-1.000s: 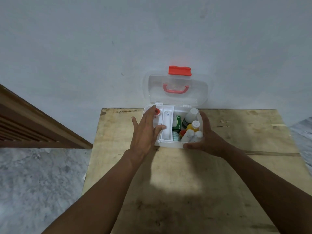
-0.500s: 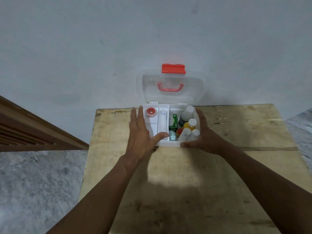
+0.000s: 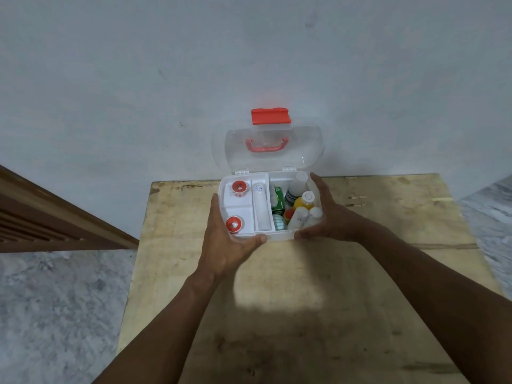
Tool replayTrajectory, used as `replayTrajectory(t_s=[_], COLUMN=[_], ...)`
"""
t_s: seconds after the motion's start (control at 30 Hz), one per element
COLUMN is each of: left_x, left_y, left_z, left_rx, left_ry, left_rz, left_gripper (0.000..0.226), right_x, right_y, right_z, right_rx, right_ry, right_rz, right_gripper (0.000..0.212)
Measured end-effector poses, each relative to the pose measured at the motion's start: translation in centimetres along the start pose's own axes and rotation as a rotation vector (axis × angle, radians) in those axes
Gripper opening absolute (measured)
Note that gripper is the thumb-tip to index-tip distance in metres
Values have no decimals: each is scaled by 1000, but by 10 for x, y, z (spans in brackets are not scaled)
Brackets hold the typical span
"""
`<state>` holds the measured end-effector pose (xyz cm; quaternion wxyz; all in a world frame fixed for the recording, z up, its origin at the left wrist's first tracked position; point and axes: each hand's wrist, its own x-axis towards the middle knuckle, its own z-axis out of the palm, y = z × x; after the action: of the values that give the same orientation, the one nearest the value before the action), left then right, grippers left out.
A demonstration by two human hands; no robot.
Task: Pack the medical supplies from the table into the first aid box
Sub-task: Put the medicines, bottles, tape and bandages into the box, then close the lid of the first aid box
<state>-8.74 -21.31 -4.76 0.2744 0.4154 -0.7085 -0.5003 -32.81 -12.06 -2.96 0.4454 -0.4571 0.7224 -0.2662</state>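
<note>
The white first aid box (image 3: 281, 234) stands open at the far edge of the wooden table (image 3: 304, 314), its clear lid (image 3: 304, 151) with a red latch (image 3: 271, 116) upright against the wall. A white tray (image 3: 239, 210) fills the box's left half and holds two red-and-white tape rolls (image 3: 239, 187) (image 3: 233, 224) and a white gauze roll (image 3: 261, 209). The right half holds a green packet (image 3: 279, 199), a yellow bottle (image 3: 302, 202) and several white bottles (image 3: 296, 187). My left hand (image 3: 224, 245) grips the box's left side and front corner. My right hand (image 3: 327, 214) grips its right side.
A pale wall rises straight behind the table. Brown wooden slats (image 3: 41, 223) slope along the left. Grey marbled floor (image 3: 55, 314) lies left of the table, and a strip of the floor shows at the far right.
My left hand slid off the top of the tray to the box's left side, uncovering both tape rolls. My right hand stayed on the right side.
</note>
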Motion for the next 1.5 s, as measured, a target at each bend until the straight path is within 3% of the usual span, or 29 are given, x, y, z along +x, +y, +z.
replayTrajectory(t_s=[0.33,0.4,0.5,0.63,0.83,1.03,1.27,1.5], left_x=[1,2,1,2,4,1,0,-1], left_y=[2,2,2,1,-1,4,5,7], left_z=[-5,-6,-6,-8,-8,-9,-11,-13], left_rx=[10,2,-12,-2,-9,-5,36,69], left_ry=[14,-1,-6,-14,-40,-25,-28,-38], left_rz=[-25,-13,-4,21,54,32,4,-3], left_gripper=[103,102,101,98,94,89,96,98], right_x=[-8,-15,-14,3,34,43,14,-9], right_y=[-8,-21,-47,-89,-124,-123,-117,-114], right_z=[-4,-15,-34,-44,-35,-38,-30,-7], right_rx=[36,70,-178,-578,-867,-816,-685,-612], right_ry=[29,225,602,782,727,779,541,534], right_rz=[37,61,-139,-456,-550,-587,-572,-544], right_gripper=[145,133,97,68,61,51,57,62])
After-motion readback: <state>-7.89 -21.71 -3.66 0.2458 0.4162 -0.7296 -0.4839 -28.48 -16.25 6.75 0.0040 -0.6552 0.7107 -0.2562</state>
